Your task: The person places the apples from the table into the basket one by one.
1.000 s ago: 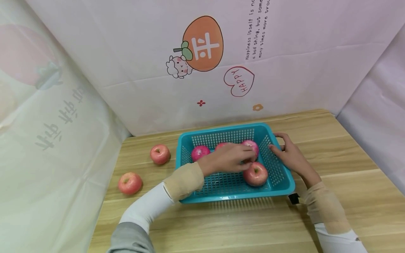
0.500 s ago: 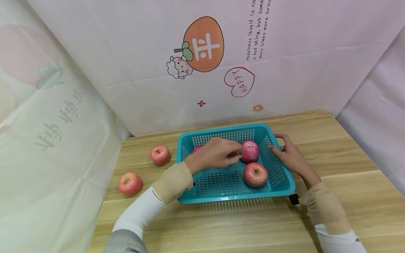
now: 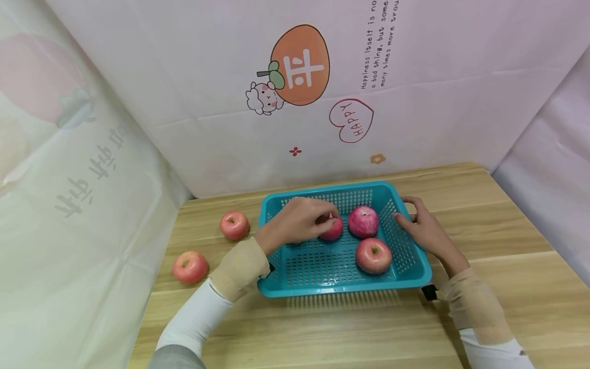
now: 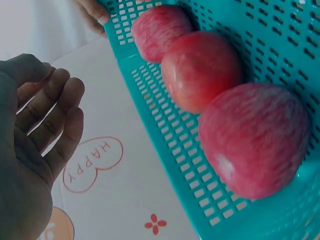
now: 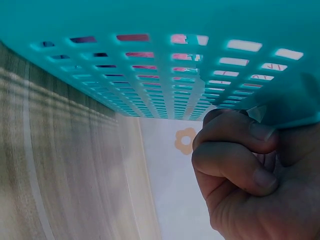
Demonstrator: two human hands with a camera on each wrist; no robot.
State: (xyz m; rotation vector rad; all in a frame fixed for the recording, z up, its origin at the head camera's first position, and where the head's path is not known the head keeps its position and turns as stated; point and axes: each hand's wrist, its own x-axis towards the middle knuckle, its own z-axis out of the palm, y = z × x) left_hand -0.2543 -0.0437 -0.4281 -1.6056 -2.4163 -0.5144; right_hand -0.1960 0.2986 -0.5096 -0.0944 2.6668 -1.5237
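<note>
In the head view, the left hand [image 3: 301, 220] hung over the blue basket [image 3: 345, 290], back of the hand up, fingers softly bent, with nothing in it. The right hand [image 3: 424, 228] gripped the basket's right end, thumb inside, maybe to keep it still. Red apples [image 3: 374, 256] sat in the basket, where the walls likely stopped them rolling. Two loose apples [image 3: 190, 267] sat left of it on the counter [image 3: 322, 338].

In the left wrist view, the left hand was apart from three apples in a row.

In the right wrist view, the right hand's fingers curled outside the basket.
</note>
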